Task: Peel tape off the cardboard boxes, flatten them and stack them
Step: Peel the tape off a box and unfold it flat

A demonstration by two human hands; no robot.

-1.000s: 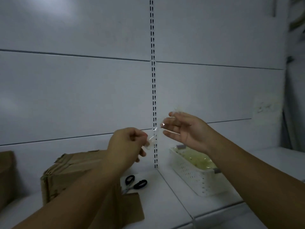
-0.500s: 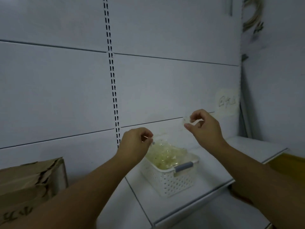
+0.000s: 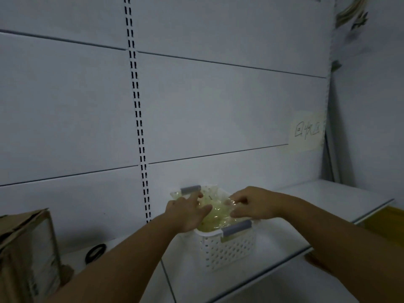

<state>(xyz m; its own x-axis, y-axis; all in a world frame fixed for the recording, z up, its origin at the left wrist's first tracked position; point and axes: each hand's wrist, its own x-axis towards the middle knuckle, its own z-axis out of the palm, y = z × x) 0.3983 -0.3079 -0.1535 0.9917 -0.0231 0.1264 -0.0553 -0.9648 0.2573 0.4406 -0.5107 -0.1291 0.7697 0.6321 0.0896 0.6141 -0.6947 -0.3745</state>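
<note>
Shelf point(image 3: 328, 200) carries everything. Cardboard box point(image 3: 26, 248) stands at far left, not flattened yet. White basket point(image 3: 227, 252) sits mid-shelf, well apart from it. Left hand point(image 3: 188, 212) lies straight-fingered, pressing down inside the basket; right hand point(image 3: 255, 203) curls its fingers round clear tape point(image 3: 229, 203) over the basket's pile. Best move, I judge: hold pile down, wipe the sticky strip off against it (tape clings to skin). Scissors point(image 3: 95, 252) lie near the box.
</note>
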